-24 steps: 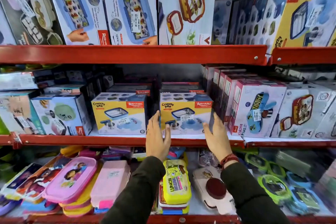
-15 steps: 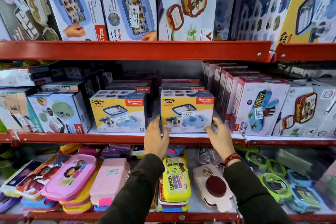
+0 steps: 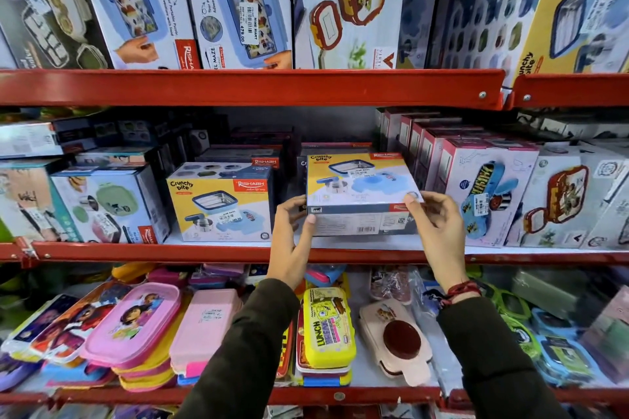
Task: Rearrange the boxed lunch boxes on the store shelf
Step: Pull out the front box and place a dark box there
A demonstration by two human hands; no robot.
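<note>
A yellow and blue Crunchy Bite lunch box carton (image 3: 357,189) is tipped backwards on the middle red shelf (image 3: 218,253), its printed front facing up and its grey underside towards me. My left hand (image 3: 291,241) grips its lower left corner. My right hand (image 3: 439,224) grips its lower right corner. A second, identical Crunchy Bite carton (image 3: 221,202) stands upright just to the left, apart from my hands. More of these cartons are stacked behind both.
Pink boxed lunch boxes (image 3: 486,194) stand close to the right of the held carton. A green-printed carton (image 3: 105,204) sits at left. Large cartons (image 3: 238,3) fill the top shelf. Loose plastic lunch boxes (image 3: 326,326) crowd the bottom shelf under my arms.
Both hands went from resting flat beside the right Crunchy Bite carton to gripping its lower corners. The carton has tilted back and lifted at the front.
</note>
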